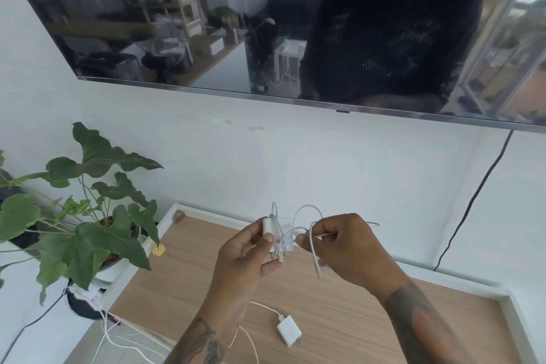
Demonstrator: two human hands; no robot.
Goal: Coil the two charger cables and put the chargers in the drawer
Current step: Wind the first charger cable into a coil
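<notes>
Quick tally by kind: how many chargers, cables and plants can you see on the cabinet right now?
White plug-in charger blocks: 2, one in the left hand, one on the wooden top
White charger cables: 2
Green leafy potted plants: 1
Total: 5

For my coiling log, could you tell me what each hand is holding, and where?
The left hand grips the white charger by its block; the right hand pinches its cable along a loose loop.

Second cable — cut off below
</notes>
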